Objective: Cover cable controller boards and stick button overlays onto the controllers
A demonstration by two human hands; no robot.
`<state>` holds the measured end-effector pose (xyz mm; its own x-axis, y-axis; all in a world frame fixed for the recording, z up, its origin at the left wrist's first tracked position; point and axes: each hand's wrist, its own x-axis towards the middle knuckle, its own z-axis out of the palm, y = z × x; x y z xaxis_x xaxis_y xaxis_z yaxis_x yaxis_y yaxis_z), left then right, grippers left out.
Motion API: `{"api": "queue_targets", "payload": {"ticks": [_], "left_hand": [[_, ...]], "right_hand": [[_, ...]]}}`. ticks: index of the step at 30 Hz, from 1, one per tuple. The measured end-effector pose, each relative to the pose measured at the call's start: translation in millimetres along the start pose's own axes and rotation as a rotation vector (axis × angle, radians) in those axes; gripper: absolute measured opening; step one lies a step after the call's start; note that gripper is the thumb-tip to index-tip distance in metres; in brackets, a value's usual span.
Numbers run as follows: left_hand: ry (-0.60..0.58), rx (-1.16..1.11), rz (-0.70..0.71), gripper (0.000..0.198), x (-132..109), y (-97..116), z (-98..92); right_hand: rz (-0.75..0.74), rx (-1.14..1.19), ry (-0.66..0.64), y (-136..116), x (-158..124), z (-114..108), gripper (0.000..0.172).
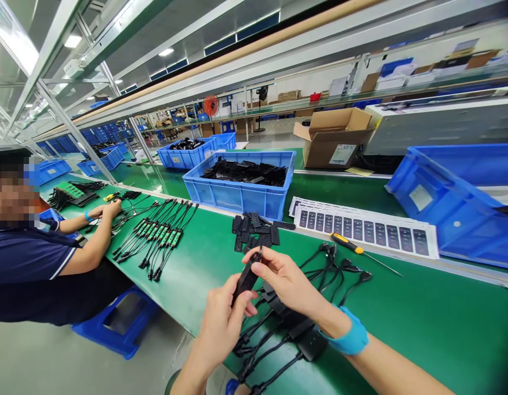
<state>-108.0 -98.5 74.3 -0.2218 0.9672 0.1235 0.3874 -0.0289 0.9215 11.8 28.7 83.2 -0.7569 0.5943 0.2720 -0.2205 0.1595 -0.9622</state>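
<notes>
My left hand [223,323] and my right hand [284,280] both grip a small black plastic housing [246,278], held upright above the green workbench [402,323]. Its lower end sits in my left fingers, and my right thumb and forefinger pinch its top. Black cables with flat moulded modules [287,323] lie under my right wrist, partly hidden by it. A loose pile of black plastic pieces [252,233] lies just beyond my hands. A yellow-handled screwdriver [346,244] rests to the right, beside sheets of printed labels [363,230].
A blue crate of black parts [237,184] stands at the bench's far side, with a cardboard box [332,137] behind it. A large blue crate [451,203] sits at right. To the left, a seated co-worker [35,258] handles wired green boards beside rows of cable assemblies [155,236].
</notes>
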Motion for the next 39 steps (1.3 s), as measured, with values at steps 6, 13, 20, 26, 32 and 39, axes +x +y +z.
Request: {"api": "queue_targets", "payload": {"ticks": [6,13,20,26,32,39], "left_hand": [[-0.043,0.034,0.005,0.033,13.5,5.4,-4.0],[-0.038,0.213,-0.068,0.024,35.1,-29.6,21.6],[-0.134,0.621,-0.088,0.024,36.9,-44.7,49.6],[-0.1,0.662,-0.003,0.031,38.9,-48.2,25.2],[0.207,0.813,-0.145,0.027,63.5,-85.8,-45.4],[0.605,0.898,-0.401,0.037,88.3,-127.4,-128.5]], "right_hand": [[-0.047,0.112,0.181,-12.2,-2.2,-19.5,0.051],[0.127,-0.098,0.633,-5.0,0.8,-99.7,0.048],[0.281,-0.622,0.685,52.6,-15.8,-152.3,0.048],[0.243,-1.027,0.518,70.0,11.6,-142.3,0.031],[0.372,-1.206,0.219,93.8,60.6,-108.2,0.037],[0.416,-1.346,0.15,101.4,61.0,-104.8,0.029]]}}
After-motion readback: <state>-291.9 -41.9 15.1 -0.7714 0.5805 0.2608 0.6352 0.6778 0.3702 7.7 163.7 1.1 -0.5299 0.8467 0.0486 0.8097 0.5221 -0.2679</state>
